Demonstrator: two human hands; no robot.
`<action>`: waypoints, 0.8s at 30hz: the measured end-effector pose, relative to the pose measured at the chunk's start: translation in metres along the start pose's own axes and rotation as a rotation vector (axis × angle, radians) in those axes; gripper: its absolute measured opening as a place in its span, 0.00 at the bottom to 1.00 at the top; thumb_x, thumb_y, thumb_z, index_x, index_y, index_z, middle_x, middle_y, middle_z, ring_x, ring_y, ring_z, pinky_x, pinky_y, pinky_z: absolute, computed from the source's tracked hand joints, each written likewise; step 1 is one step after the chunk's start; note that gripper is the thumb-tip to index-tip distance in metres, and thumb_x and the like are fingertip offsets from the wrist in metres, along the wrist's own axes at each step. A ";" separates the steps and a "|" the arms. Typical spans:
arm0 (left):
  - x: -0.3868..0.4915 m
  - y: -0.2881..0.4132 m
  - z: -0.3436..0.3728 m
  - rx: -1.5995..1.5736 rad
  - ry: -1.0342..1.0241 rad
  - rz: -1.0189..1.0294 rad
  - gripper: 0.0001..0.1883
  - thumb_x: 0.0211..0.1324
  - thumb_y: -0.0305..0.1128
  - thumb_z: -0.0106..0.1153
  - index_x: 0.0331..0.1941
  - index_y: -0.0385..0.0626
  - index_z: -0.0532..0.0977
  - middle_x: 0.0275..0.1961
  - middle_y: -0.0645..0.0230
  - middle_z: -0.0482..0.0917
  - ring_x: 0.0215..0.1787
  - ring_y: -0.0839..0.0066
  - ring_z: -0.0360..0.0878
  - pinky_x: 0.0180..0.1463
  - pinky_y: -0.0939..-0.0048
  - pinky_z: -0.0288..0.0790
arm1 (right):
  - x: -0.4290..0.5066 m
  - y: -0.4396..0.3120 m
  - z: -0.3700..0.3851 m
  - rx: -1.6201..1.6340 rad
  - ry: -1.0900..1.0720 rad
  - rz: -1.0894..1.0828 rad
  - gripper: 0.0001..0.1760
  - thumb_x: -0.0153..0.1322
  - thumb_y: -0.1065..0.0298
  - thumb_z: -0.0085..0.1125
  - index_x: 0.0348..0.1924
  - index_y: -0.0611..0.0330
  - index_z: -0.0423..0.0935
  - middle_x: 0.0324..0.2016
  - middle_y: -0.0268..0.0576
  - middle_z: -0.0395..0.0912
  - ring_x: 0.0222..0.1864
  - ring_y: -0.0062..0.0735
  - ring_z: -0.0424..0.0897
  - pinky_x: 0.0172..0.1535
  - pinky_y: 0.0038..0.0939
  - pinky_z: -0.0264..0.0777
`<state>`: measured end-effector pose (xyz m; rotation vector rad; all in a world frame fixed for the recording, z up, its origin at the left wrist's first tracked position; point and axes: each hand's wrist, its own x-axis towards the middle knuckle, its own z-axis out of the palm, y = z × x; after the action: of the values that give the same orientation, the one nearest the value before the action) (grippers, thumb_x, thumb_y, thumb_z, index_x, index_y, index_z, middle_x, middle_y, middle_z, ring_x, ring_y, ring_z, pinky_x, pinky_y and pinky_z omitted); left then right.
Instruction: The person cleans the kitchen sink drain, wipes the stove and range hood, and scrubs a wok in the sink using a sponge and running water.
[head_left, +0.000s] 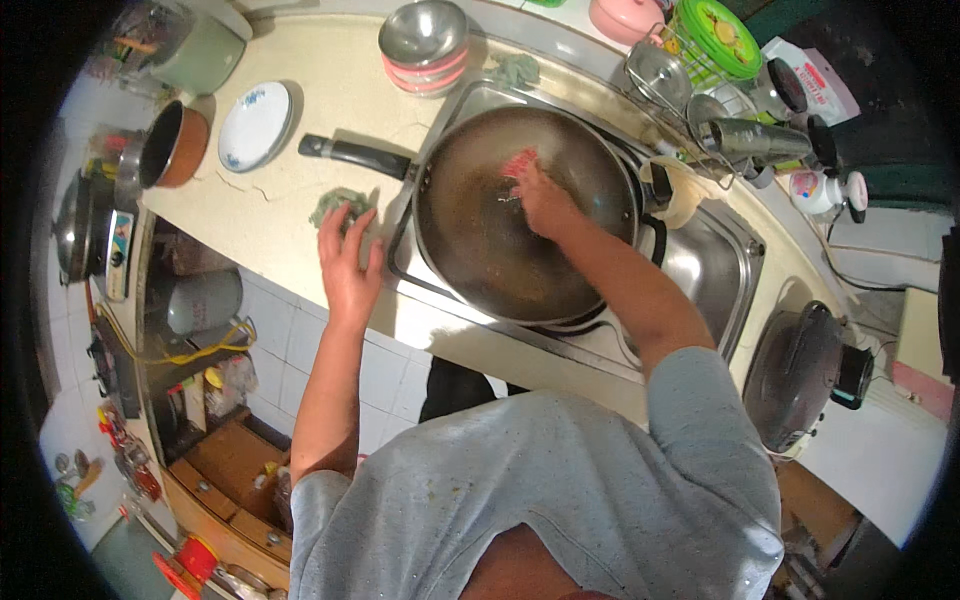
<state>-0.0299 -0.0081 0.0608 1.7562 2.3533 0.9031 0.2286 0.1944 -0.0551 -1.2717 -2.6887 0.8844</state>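
A large dark wok (487, 247) rests over the steel sink, its black handle pointing left across the counter. Inside it, my right hand (546, 202) grips a red and white scrubbing pad (519, 163) against the inner surface. My left hand (349, 262) is raised left of the wok with its fingers spread. Just beyond those fingertips lies a crumpled green-grey cloth (330, 204) on the counter; whether they touch it I cannot tell. A second green-grey cloth (517, 70) lies behind the wok.
Metal bowls (424, 34) are stacked at the back. White plates (255, 127) and a copper-coloured pot (184, 142) stand left on the counter. A wire rack (675, 112) with utensils and containers is at the back right; a dark lidded appliance (795, 379) sits at right.
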 end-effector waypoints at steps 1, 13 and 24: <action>-0.017 0.003 -0.007 -0.014 0.005 -0.015 0.21 0.54 0.22 0.59 0.53 0.51 0.77 0.67 0.58 0.67 0.71 0.50 0.59 0.71 0.52 0.58 | -0.034 0.006 0.000 -0.078 -0.038 -0.044 0.29 0.72 0.76 0.43 0.68 0.65 0.57 0.68 0.61 0.54 0.66 0.59 0.64 0.66 0.43 0.61; -0.163 0.034 -0.031 -0.040 -0.019 -0.372 0.13 0.58 0.23 0.58 0.47 0.49 0.80 0.65 0.59 0.69 0.71 0.50 0.59 0.72 0.53 0.56 | -0.022 0.005 0.032 -0.157 0.085 -0.218 0.27 0.67 0.74 0.46 0.61 0.64 0.64 0.60 0.57 0.64 0.62 0.54 0.66 0.68 0.41 0.57; -0.188 0.058 -0.030 -0.111 0.015 -0.424 0.13 0.57 0.22 0.58 0.45 0.49 0.81 0.64 0.58 0.70 0.71 0.51 0.59 0.71 0.54 0.57 | 0.033 0.043 -0.032 -0.779 0.211 -0.432 0.31 0.60 0.72 0.54 0.59 0.58 0.68 0.60 0.47 0.68 0.63 0.40 0.66 0.66 0.42 0.55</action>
<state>0.0723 -0.1786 0.0607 1.1464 2.4856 0.9521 0.2454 0.2554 -0.0569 -0.6967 -3.0189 -0.3612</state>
